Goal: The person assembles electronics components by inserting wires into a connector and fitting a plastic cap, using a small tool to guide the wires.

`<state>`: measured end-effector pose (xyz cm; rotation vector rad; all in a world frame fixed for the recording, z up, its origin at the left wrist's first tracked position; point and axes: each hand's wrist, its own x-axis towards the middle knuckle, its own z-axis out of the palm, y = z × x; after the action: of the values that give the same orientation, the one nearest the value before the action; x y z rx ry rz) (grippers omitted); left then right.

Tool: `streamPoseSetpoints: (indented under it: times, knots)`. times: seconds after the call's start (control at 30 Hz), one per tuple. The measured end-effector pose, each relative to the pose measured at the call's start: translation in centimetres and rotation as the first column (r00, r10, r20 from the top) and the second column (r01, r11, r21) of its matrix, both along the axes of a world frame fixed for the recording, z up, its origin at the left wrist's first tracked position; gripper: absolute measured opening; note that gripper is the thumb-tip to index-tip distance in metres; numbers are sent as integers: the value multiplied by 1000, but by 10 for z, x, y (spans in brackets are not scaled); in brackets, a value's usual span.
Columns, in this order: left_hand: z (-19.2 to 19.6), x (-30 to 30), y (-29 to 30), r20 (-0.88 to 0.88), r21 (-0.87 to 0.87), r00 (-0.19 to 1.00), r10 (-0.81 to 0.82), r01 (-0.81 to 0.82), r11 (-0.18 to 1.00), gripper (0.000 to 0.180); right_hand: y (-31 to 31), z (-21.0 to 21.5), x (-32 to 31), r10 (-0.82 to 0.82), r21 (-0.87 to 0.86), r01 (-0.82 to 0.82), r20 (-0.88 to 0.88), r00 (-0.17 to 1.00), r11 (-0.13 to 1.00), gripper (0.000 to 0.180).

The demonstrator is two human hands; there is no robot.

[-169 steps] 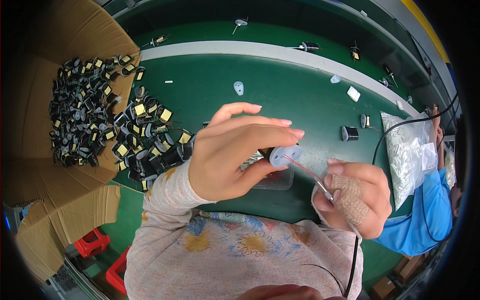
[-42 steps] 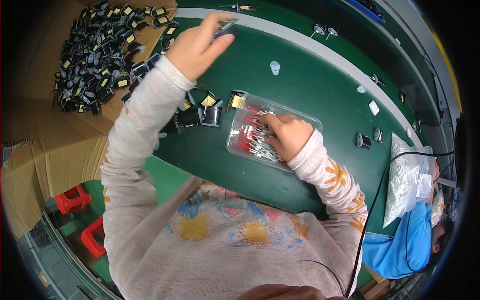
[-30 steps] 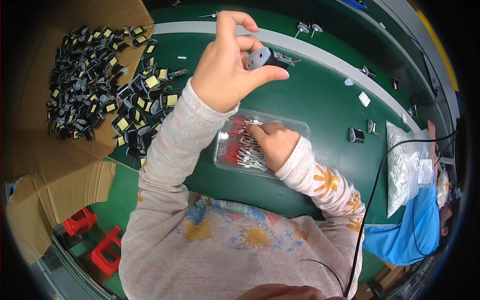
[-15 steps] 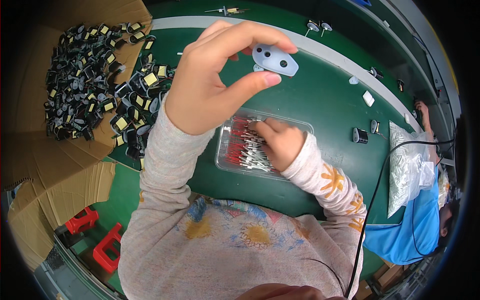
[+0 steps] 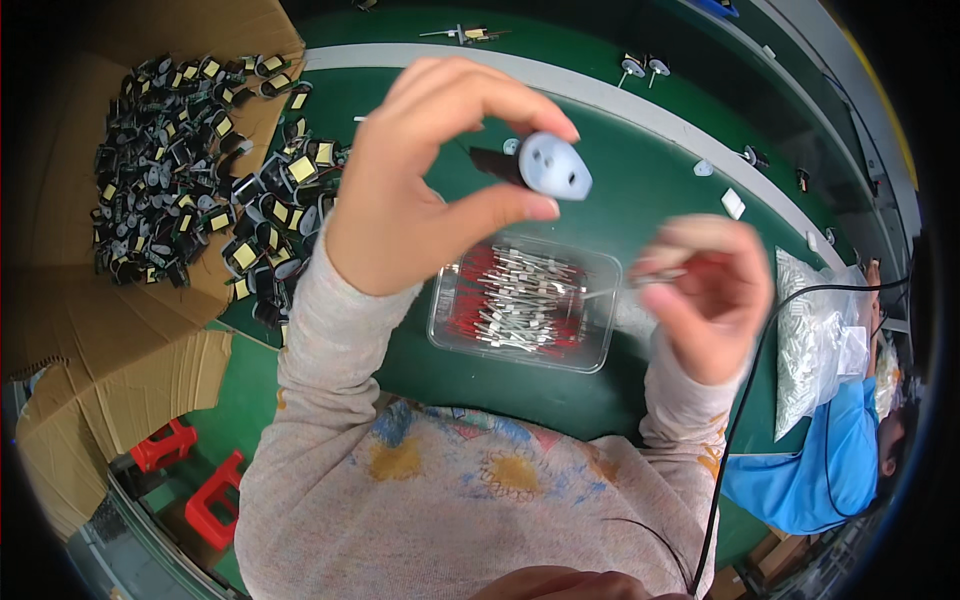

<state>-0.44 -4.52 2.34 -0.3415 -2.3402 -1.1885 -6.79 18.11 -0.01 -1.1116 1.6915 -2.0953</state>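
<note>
Up over the green table, my left hand (image 5: 400,190) pinches a small black motor (image 5: 494,165) between thumb and fingers. Its pale end cap (image 5: 560,170), pierced by several holes, faces me. To the right of a clear plastic tray (image 5: 598,325), my right hand (image 5: 715,290) has its fingers pinched on a thin pale rod (image 5: 604,292). Motion smears that hand, and its fingers hide part of the rod. Inside the tray lie many slim white and red rods (image 5: 520,300), heaped roughly side by side.
A cardboard box (image 5: 60,180) at left holds a heap of black motors (image 5: 160,170) with yellow patches, spilling onto the table. On the right lie a bag of small white parts (image 5: 800,350) and a black cable (image 5: 745,400). A person in blue (image 5: 810,480) sits beyond.
My right hand has come up out of the tray and moved right, with a thin rod now in it. The motor in my left hand has lowered slightly and turned, showing its black side.
</note>
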Motion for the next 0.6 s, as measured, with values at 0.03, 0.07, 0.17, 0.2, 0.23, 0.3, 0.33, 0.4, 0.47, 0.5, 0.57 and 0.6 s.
streamPoseSetpoints:
  times: [0.03, 0.07, 0.17, 0.2, 0.23, 0.3, 0.33, 0.4, 0.47, 0.5, 0.57, 0.6]
  knots:
    - [-3, -3, 4, -47, -2, 997, -58, 58, 998, 39, 0, 4, 0, -66, -145, 62, -20, 998, 988, 33]
    - [-6, -6, 9, -93, -6, 989, -115, 114, 993, 39, 0, 8, 0, -132, -287, 118, -30, 991, 951, 32]
    - [-8, -8, 29, -22, 191, 975, -220, 220, 957, 38, 4, 16, 8, -301, -344, 252, -97, 949, 905, 33]
    - [-10, -4, 31, 34, 287, 974, -224, 205, 936, 38, 2, 15, 8, -307, -342, 247, -134, 942, 907, 34]
    - [-10, -3, 30, 34, 282, 975, -218, 200, 939, 38, 0, 13, 8, -314, -340, 243, -172, 934, 908, 34]
    - [-9, -2, 28, 69, 282, 977, -201, 174, 943, 39, -2, 8, 6, -378, -360, 297, -181, 908, 884, 40]
    - [-8, -3, 26, 68, 281, 977, -204, 178, 943, 39, -4, 10, 7, -407, -370, 325, -168, 898, 870, 42]
    - [-6, -7, 23, -26, 87, 973, -229, 230, 969, 39, -6, 18, 9, -431, -281, 387, -115, 895, 878, 57]
    - [-3, -7, 20, -69, 57, 978, -195, 199, 978, 37, -8, 24, 8, -432, -179, 413, -78, 899, 893, 70]
    - [-1, -7, 18, -108, 29, 981, -161, 165, 986, 35, -10, 26, 6, -406, -101, 400, -49, 912, 911, 80]
    - [8, -4, 17, -109, -127, 976, -187, 173, 977, 32, -11, 24, 2, -323, -7, 323, 5, 946, 946, 102]
    - [11, -1, 17, -104, -278, 972, -211, 175, 944, 28, -12, 23, 2, -323, -7, 323, 5, 946, 946, 102]
